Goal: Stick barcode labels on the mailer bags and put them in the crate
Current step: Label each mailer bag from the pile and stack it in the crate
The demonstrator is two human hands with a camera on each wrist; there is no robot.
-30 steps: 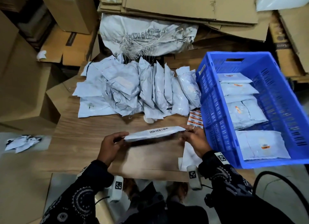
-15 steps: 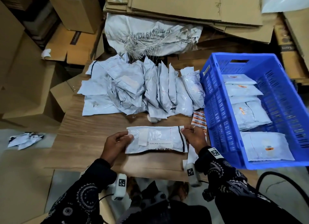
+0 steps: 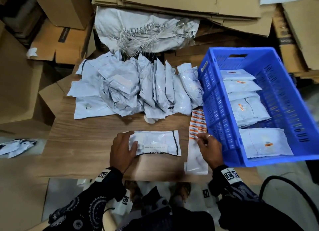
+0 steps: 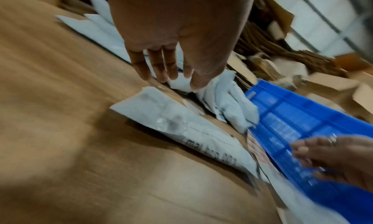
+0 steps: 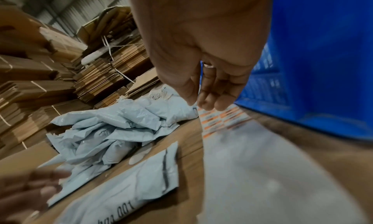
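The left hand lies flat on the left end of a mailer bag. Its fingers are straight and press the bag down, not curled round it. The right hand is at the bag's 3 o'clock side, over the label sheet. Its fingers are loosely bent and close together at the sheet's near end. I cannot tell if they pinch a label yet; nothing shows between them.

The bag lies flat on the tabletop, right in front of the person. It looks thin, soft and light, with a smooth plastic skin that may slide, so I think a flat hand on one end keeps it still. To lift it, an edge or corner looks best.

At 12 o'clock from the bag sits a pile of mailer bags with no labels. At 2 o'clock is the blue crate, touching the label sheet's side. Inside it lie bags with orange labels. Cardboard boxes stand all around.
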